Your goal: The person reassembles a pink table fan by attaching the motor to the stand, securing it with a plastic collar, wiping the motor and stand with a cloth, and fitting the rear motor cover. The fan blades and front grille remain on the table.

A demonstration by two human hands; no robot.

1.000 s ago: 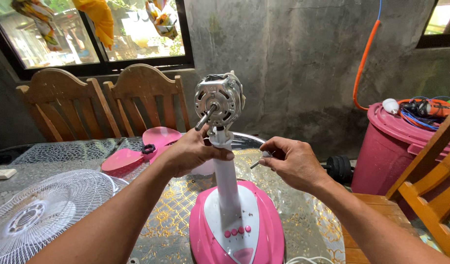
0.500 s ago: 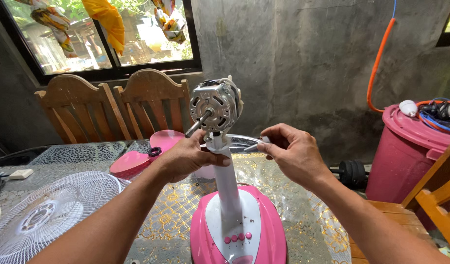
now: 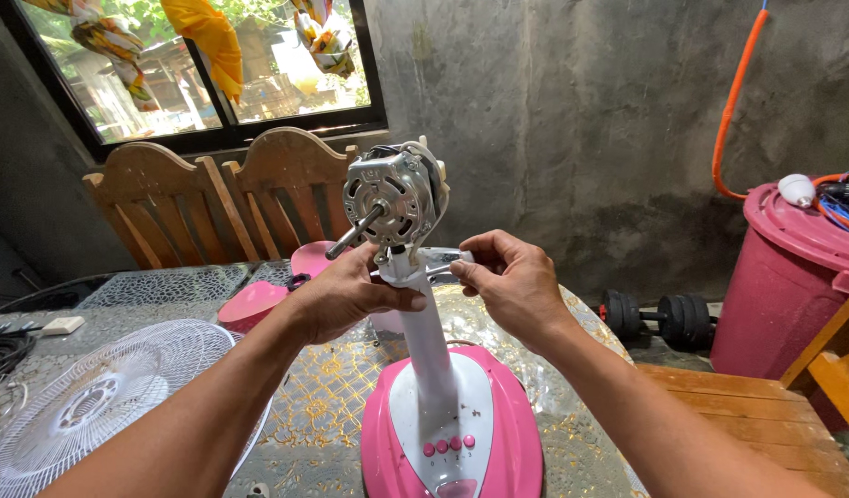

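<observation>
Left fingers: the left hand (image 3: 343, 297) has its fingers (image 3: 399, 298) wrapped tight round the top of the white fan pole (image 3: 427, 346), just under the motor.
Right fingers: the right hand (image 3: 509, 286) has its fingers (image 3: 475, 275) pressed together, pinching a small thin tool (image 3: 443, 261). The tip of the tool points at the pole top, right beside the left fingers.
Fan base: the pink and white base (image 3: 452, 429) sits on the bench (image 3: 332, 387), closest to the person. It has a row of small pink buttons.
Pole: it stands upright from the base, between the two hands.
Motor: the bare metal motor (image 3: 389, 195) sits on top of the pole, just above both hands. Its shaft sticks out toward the left hand.
Fan grille: a white wire grille (image 3: 102, 401) lies flat on the bench, well off to the left.
Pink blades: pink fan blades (image 3: 259, 297) lie on the bench behind the left hand.
Chairs: two wooden chairs (image 3: 231, 198) stand behind the bench, under the window.
Bucket: a big pink bucket (image 3: 789, 267) stands far to the right, by the wall.
Weights: a black dumbbell (image 3: 660, 314) lies on the floor near the bucket.
</observation>
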